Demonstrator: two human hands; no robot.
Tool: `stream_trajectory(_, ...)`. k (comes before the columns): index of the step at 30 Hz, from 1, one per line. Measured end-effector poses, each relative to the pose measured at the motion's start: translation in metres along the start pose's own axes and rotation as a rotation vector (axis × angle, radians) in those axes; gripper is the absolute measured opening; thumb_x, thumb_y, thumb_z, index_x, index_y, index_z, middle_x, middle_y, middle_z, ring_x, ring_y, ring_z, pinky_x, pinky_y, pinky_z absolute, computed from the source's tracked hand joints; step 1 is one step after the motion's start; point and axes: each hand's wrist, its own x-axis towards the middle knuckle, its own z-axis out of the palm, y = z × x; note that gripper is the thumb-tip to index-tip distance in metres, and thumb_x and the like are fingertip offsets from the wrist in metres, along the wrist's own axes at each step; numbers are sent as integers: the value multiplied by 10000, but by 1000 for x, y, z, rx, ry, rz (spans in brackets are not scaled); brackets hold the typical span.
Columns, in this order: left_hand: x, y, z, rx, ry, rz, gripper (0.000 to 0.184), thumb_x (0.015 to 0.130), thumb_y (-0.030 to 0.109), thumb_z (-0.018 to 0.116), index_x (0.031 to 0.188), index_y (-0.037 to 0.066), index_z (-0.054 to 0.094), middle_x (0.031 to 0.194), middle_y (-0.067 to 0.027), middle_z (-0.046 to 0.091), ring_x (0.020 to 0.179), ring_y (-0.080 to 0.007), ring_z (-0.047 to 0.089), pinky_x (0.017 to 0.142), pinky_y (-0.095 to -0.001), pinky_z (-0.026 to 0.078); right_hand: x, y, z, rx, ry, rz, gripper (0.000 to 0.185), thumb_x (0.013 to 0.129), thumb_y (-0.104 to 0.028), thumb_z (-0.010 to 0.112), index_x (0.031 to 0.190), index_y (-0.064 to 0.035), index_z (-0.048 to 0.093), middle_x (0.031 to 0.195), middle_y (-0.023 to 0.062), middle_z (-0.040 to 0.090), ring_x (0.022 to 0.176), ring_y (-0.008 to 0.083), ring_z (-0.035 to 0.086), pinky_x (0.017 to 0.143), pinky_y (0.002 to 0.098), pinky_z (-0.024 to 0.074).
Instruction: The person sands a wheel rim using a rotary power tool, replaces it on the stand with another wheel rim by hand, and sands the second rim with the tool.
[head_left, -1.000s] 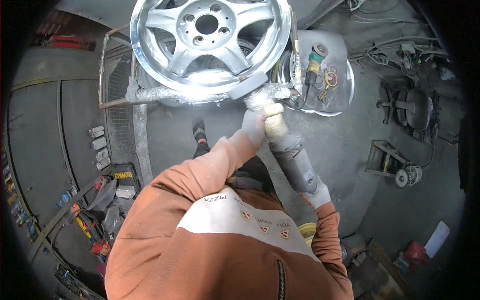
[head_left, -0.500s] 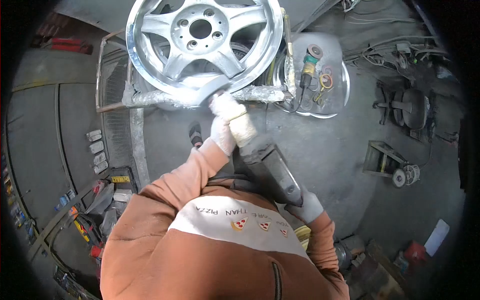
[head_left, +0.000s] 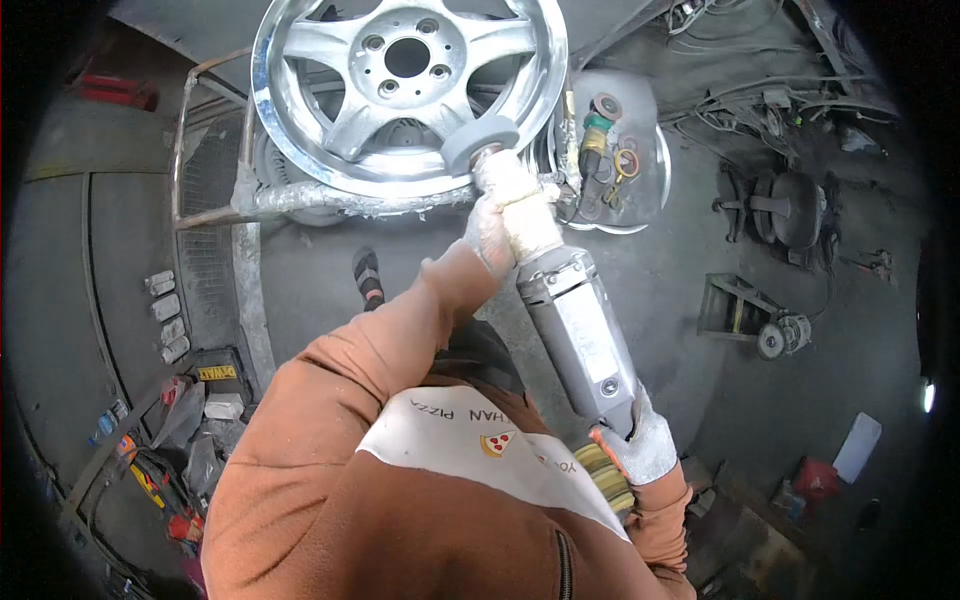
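Wheel [head_left: 412,92], disc [head_left: 476,143] in front, small grinder [head_left: 597,132] nearby

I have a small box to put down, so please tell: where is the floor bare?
Wide bare floor lies between the power tool and the metal stand, below the grey panel. A smaller patch lies between the shoe and the pale strip. Crowded: the picture's lower left, with bags and a black case, and the panel, holding a small grinder.

We are looking forward and down from one head-worn camera — closely over the orange-brown zippered sweatshirt [head_left: 400,525], facing the silvery, spoked metal wheel [head_left: 410,90] farther off — with darkness rounding the corners.
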Motion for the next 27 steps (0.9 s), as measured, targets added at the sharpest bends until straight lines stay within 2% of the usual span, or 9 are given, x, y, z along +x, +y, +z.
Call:
stream_trajectory(3, -28, 15, -4, -53, 12, -127, 332, 904, 292, 512, 1045, 3, 592, 917, -189, 660, 815, -354, 668, 799, -542, 547, -13, -6, 18, -5, 6, -23, 823, 760, -238, 785, 1374, 113, 364, 969, 313, 660, 934, 423, 683, 780, 391, 548)
stream_trajectory(6, -54, 34, -14, 46, 39, -81, 302, 893, 275, 523, 1038, 18, 590, 923, -176, 657, 816, -342, 660, 807, -522, 545, -21, -24, 35, -59, -62, -60, 880, 777, -302, 768, 1386, 151, 323, 883, 338, 651, 816, 432, 695, 697, 400, 567)
stream_trajectory(9, -78, 52, -9, 78, 113, -58, 222, 874, 258, 567, 1001, 76, 582, 853, -134, 627, 772, -310, 637, 774, -486, 540, -22, -38, 47, -22, -127, 6, 873, 783, -307, 762, 1386, 147, 324, 886, 333, 652, 820, 436, 692, 695, 400, 566)
stream_trajectory(11, -86, 59, -6, 136, 131, -60, 232, 882, 268, 561, 1001, 70, 583, 861, -136, 629, 774, -310, 638, 776, -482, 541, -22, -43, 48, -10, -125, 2, 874, 785, -315, 762, 1387, 144, 324, 898, 338, 650, 836, 441, 688, 706, 402, 564)
stream_trajectory(15, -70, 52, -8, 147, 132, -18, 251, 892, 274, 551, 995, 48, 583, 851, -142, 632, 783, -312, 643, 773, -481, 544, -23, -44, 39, -3, -104, -24, 890, 786, -343, 770, 1383, 147, 328, 934, 352, 644, 881, 446, 681, 739, 400, 561)
stream_trajectory(19, -34, 29, 8, 40, 25, -105, 279, 889, 273, 549, 978, 13, 594, 840, -158, 643, 776, -315, 660, 768, -493, 560, -26, -26, 24, -34, -12, -32, 914, 774, -367, 790, 1357, 181, 348, 979, 366, 636, 927, 430, 683, 780, 390, 554)
stream_trajectory(20, -22, 23, 12, 51, 21, -70, 278, 885, 271, 547, 978, 13, 596, 845, -162, 645, 773, -319, 662, 763, -498, 563, -26, -37, 13, -37, -33, 53, 901, 771, -346, 795, 1340, 200, 359, 1013, 375, 629, 971, 414, 681, 817, 385, 546)
stream_trajectory(23, 2, 8, 27, 36, 10, -67, 262, 871, 250, 551, 978, 16, 598, 854, -161, 651, 775, -323, 667, 750, -505, 569, -23, -27, -4, -102, 63, -15, 888, 773, -323, 794, 1344, 196, 354, 1045, 381, 621, 1009, 412, 671, 847, 380, 536)
stream_trajectory(27, 24, -1, 36, -44, -45, -68, 220, 850, 204, 578, 984, 31, 602, 857, -132, 654, 782, -307, 669, 756, -496, 571, -16, -25, -23, -57, 74, 55, 827, 792, -250, 775, 1356, 176, 348, 1090, 380, 612, 1049, 420, 654, 868, 376, 528)
